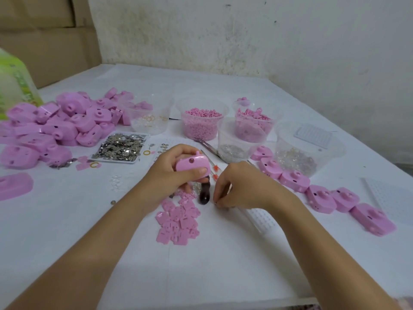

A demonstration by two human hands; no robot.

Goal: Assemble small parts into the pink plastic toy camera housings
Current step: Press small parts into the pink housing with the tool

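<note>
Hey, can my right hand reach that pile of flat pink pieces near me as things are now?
Probably yes. The right hand is low at the table just beside the pile of flat pink pieces, with bare table between; only a dark object lies near the pile's far edge.

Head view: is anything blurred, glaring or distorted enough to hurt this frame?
Head view: soft, even light, faint shadows on the white table, no strong glare; the green-and-white plastic bottle and pile of pink plastic housings at the left edge are blurred; the pink plastic toy camera housing in the left hand is fairly sharp; the wide lens bows the table's edges.
</note>
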